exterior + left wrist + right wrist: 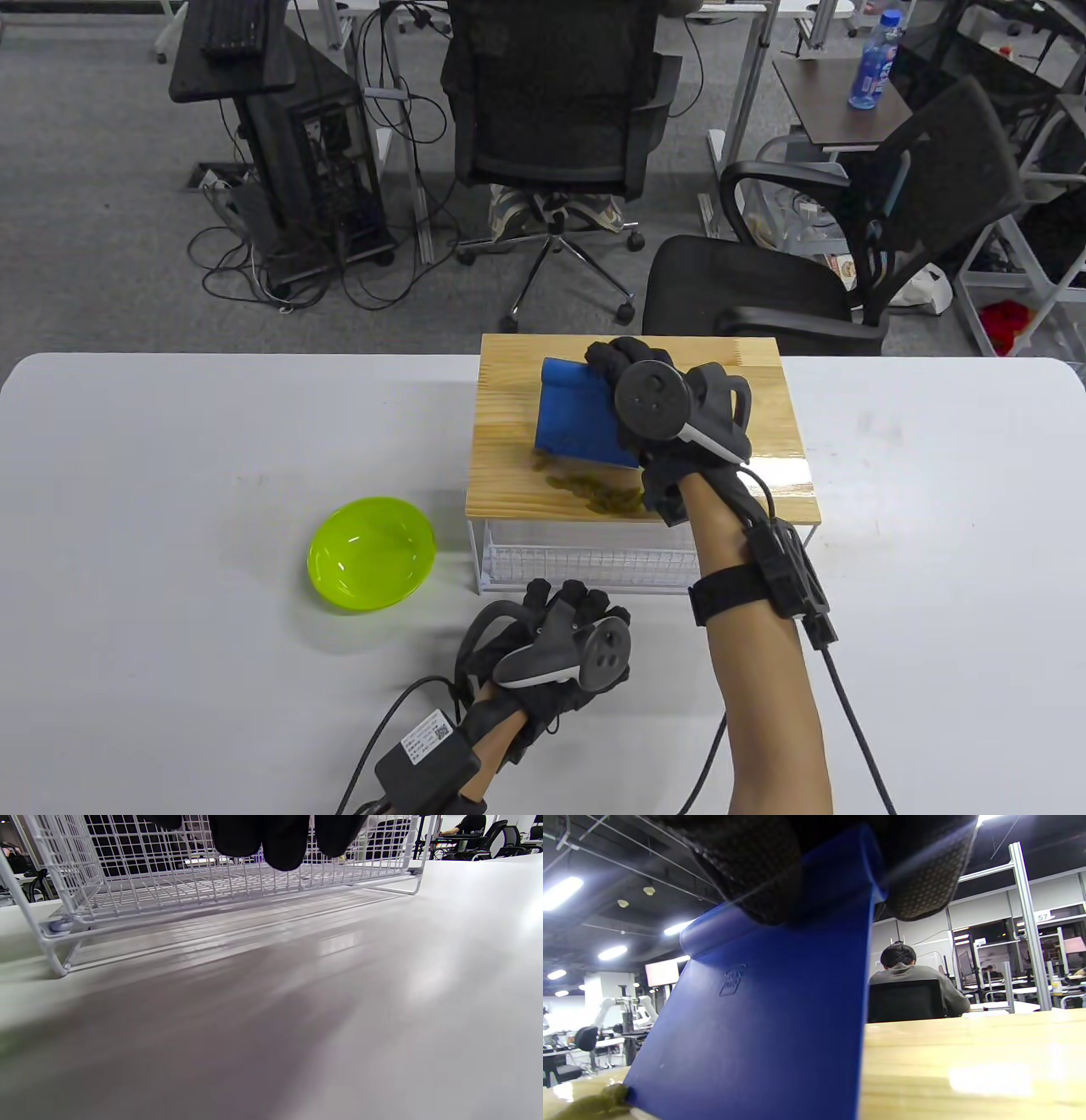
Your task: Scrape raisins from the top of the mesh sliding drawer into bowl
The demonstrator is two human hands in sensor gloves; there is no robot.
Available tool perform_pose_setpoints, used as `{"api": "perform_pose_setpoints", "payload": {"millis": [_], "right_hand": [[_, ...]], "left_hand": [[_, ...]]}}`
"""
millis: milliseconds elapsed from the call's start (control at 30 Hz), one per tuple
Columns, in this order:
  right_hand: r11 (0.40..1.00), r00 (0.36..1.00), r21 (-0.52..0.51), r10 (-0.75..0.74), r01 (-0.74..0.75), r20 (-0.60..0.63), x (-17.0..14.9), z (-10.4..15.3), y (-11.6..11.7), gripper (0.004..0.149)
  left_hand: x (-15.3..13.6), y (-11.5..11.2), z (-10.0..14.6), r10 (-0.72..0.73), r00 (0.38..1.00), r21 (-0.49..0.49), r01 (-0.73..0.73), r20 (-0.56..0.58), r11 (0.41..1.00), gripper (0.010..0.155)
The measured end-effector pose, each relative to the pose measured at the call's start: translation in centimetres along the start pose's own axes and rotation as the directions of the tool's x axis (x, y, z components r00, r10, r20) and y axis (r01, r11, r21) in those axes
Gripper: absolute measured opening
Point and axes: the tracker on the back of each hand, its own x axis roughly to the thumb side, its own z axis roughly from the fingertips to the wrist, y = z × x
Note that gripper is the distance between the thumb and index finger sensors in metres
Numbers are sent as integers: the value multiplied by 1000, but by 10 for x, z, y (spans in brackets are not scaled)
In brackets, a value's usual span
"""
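Gripping a blue scraper [577, 412], right hand [670, 407], greenish raisins [598, 495] heaped, left hand [560, 641] relaxed.

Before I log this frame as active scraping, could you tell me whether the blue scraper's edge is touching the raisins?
Touching. In the right wrist view, the blue scraper has its lower corner pressed against the raisins on the wooden top, no gap visible.

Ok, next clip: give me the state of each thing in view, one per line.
Blue scraper: gripped by the right hand, edge down on the wooden top.
Raisins: piled near the top's front edge.
Green bowl: upright on the table, empty.
Mesh drawer: appears pushed in.
Left hand: holds nothing, fingertips near the drawer front.
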Motion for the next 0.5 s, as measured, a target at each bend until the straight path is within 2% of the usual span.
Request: {"api": "perform_pose_setpoints", "payload": {"millis": [100, 333, 433, 500], "right_hand": [[999, 1000, 26, -18, 18, 7, 0, 2, -1, 56], [999, 998, 8, -47, 47, 29, -2, 13, -2, 56], [999, 998, -4, -40, 40, 43, -1, 15, -2, 56], [999, 997, -6, -52, 52, 51, -2, 16, -2, 56]], "left_hand": [[0, -3, -1, -3, 1000, -15, 3, 0, 1000, 69], [-4, -3, 0, 20, 1000, -9, -20, -7, 1000, 69], [-3, -5, 1, -12, 1000, -23, 12, -2, 1000, 69], [-3, -3, 2, -8, 1000, -1, 8, -2, 1000, 69]]}}
